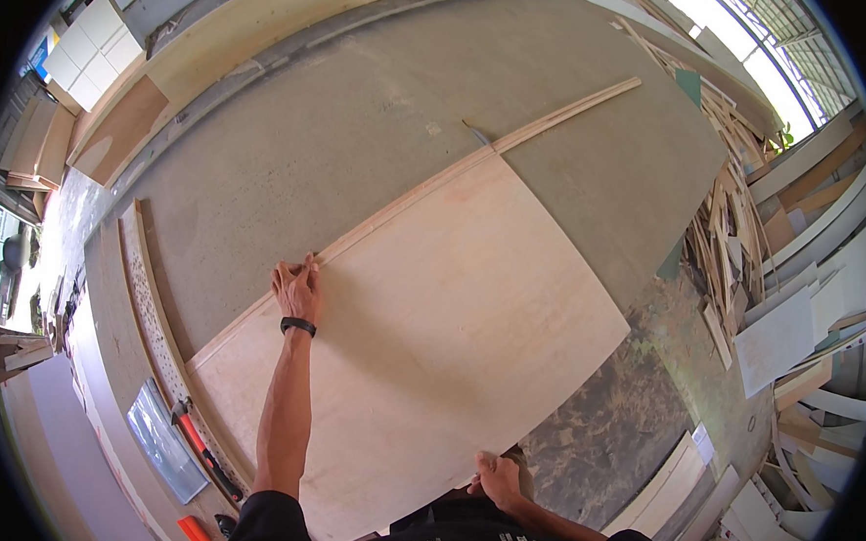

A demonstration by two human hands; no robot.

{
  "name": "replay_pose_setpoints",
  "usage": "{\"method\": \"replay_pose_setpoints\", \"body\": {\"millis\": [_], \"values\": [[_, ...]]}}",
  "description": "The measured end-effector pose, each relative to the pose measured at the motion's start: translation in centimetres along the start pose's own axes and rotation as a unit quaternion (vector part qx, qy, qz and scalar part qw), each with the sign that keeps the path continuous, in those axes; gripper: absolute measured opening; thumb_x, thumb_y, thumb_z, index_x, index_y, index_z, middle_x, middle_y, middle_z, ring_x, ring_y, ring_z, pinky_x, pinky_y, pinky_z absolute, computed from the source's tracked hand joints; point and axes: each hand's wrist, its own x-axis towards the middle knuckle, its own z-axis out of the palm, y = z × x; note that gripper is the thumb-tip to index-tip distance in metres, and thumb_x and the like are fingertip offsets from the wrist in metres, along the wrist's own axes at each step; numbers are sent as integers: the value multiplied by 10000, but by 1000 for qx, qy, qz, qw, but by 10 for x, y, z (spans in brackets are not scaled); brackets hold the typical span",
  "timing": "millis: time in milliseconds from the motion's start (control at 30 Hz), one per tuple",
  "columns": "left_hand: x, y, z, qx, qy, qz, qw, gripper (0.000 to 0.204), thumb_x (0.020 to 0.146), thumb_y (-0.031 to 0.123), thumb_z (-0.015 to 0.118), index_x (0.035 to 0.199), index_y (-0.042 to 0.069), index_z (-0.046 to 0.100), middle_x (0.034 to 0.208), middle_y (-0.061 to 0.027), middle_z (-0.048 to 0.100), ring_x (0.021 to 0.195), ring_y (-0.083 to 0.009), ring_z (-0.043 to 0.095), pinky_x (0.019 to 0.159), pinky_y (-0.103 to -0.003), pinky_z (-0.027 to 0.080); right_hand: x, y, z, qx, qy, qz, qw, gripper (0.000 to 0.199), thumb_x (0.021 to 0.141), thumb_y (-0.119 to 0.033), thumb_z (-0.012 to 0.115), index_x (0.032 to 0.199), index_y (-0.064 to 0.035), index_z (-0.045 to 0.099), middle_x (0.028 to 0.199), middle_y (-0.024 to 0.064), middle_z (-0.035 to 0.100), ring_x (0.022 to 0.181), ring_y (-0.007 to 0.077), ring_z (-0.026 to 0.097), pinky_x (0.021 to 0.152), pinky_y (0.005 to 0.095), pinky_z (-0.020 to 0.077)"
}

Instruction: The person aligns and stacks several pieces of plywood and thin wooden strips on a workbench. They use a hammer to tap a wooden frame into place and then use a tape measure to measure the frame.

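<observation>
A pale plywood sheet (451,291) lies slantwise in front of me, partly over a large grey-brown board (334,109). Along its far edge runs a long, narrow wooden strip (569,113), which sticks out past the sheet's far corner. My left hand (298,288), with a black band at the wrist, has its fingers closed over the strip and the sheet's edge. Low down, my right hand (498,477) is closed at the sheet's near edge, thumb on top and the other fingers partly hidden. A thin, bent blue-grey object (476,134) touches the strip near the far corner.
On the left lie a red-and-black handled tool (201,443), a clear plastic packet (164,443), an orange object (194,531) and a speckled-edged strip (147,280). Piled wood offcuts (724,227) line the right side. White and brown panels (230,35) stand beyond the board.
</observation>
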Motion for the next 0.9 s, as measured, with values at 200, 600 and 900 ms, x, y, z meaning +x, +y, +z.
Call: {"method": "replay_pose_setpoints", "body": {"millis": [200, 600, 900], "values": [[2, 5, -4, -3, -7, -9, 1000, 333, 1009, 371, 556, 1282, 248, 703, 1042, -88, 532, 1029, -285, 482, 956, -467, 382, -1, 0, -1, -19, -28, -25, 999, 524, 1041, -360, 534, 704, 36, 602, 647, 112, 701, 551, 198, 718, 440, 284, 517], [-24, 16, -13, -11, 1, -17, 1000, 315, 997, 359, 580, 1262, 252, 714, 1050, -78, 536, 1034, -283, 486, 945, -446, 388, -26, 6, -12, 24, -3, -9, 1000, 462, 1045, -342, 536, 821, 53, 624, 623, 114, 694, 451, 156, 642, 415, 271, 474], [-58, 40, -21, -14, 7, -9, 1000, 310, 974, 330, 611, 1252, 247, 719, 1045, -86, 544, 1039, -285, 490, 948, -446, 388, -31, 65, -25, 44, -27, 1, 999, 445, 1040, -322, 541, 848, 66, 644, 637, 124, 706, 477, 163, 667, 416, 268, 484]]}}
